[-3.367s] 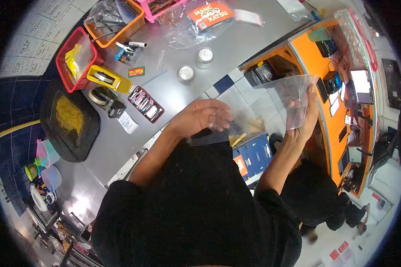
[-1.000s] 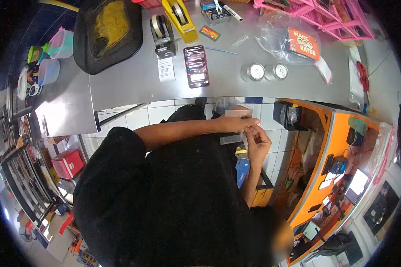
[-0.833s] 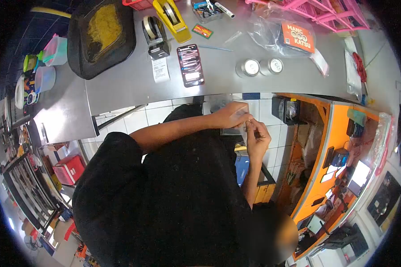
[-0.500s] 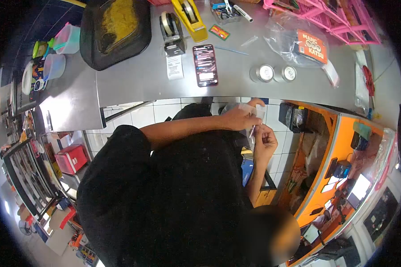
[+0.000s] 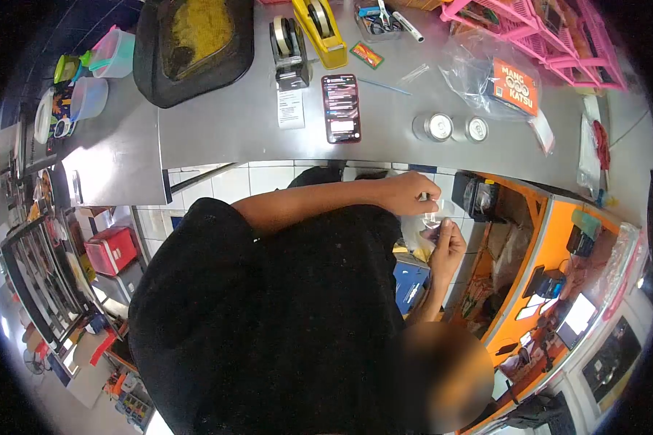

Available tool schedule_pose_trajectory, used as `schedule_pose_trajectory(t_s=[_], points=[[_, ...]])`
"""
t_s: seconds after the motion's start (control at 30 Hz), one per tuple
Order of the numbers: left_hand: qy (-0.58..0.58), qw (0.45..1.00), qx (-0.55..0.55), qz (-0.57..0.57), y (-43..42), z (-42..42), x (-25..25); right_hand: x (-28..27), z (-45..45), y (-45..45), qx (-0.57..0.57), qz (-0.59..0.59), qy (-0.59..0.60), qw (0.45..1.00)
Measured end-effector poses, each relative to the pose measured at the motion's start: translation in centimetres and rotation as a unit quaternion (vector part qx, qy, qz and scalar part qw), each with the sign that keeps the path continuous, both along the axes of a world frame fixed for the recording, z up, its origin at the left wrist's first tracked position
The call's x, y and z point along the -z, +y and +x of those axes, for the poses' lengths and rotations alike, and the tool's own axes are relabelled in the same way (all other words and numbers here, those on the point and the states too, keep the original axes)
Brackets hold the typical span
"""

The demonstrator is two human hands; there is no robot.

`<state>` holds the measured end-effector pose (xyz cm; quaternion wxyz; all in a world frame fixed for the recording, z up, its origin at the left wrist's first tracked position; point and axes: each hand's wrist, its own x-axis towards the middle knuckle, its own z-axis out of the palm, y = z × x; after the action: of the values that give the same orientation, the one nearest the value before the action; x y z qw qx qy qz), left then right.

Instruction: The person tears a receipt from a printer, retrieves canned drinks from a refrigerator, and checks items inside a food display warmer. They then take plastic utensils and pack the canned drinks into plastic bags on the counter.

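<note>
My left hand (image 5: 411, 194) reaches across from the left, just below the counter's front edge, its fingers pinched on a piece of clear plastic (image 5: 429, 223) that looks like a thin bag. Just below and to the right, my right hand (image 5: 448, 250) pinches the plastic's other side between thumb and fingers. The film stretches in the gap between both hands and glints; its exact shape is hard to make out. Nearest on the counter above the hands stand two silver cans (image 5: 439, 127).
The steel counter (image 5: 218, 138) bears a phone (image 5: 342, 109), a receipt (image 5: 291, 109), two tape dispensers (image 5: 319, 32), a dark tray (image 5: 145, 65), and a bagged orange box (image 5: 515, 87). Pink baskets (image 5: 537, 36) stand at the back right. An orange cabinet (image 5: 530, 254) is to the right.
My hands have moved apart and slightly right, the right one lower, with the plastic now drawn out between them. The whole view has shifted slightly.
</note>
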<state>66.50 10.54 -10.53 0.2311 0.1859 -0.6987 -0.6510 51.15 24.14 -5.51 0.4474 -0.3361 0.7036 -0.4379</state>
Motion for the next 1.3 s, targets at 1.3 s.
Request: schedule_pose_trajectory(t_s=[1.3], points=[[0.002, 0.998, 0.03, -0.047, -0.2, -0.3, 0.8, 3.2, -1.4, 2.1, 0.073, 0.028, -0.209, 0.975]])
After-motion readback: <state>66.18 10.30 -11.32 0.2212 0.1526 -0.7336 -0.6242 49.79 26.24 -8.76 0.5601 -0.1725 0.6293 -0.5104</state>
